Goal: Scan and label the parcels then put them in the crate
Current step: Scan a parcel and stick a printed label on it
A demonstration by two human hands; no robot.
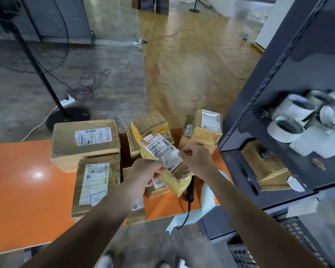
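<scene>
crate [298, 235]: nearest, low right under the rack. Dark plastic with a grid-perforated wall. One, only partly in frame.
left hand [143, 175]: fingers curled round the near-left edge of the held parcel.
right hand [195, 157]: thumb and forefinger pinch the right edge of the small label.
hands: close together, one clamped on the parcel, one on the label.
held parcel [179, 182]: one, lifted above mid-worktop. Oblong block wrapped in glossy yellow tape. Long axis runs diagonally, far-left to near-right, with the barcode face up.
small label [171, 159]: one white paper rectangle with handwriting, lying over the near end of the parcel's printed label. Cannot tell if it is stuck down.
scanner [190, 188]: one, black, handheld. Lies on the worktop just right of the held parcel, long axis near-far, with its cable dropping off the near edge.
worktop [27, 180]: orange, glossy, flat.
other parcels: at least five brown taped cardboard boxes, white labels up. Long box [97, 184] near left with its axis near-far, big box [85, 142] behind it, tall box [205, 130] far right.
rack [278, 84]: dark grey steel with perforated uprights, on the right.
tape rolls [284, 128]: at least four, white, piled on the upper shelf.
shelf box [265, 167]: one, brown, on the lower shelf.
fan stand [54, 97]: black pole with a round base, on the floor far left.
</scene>
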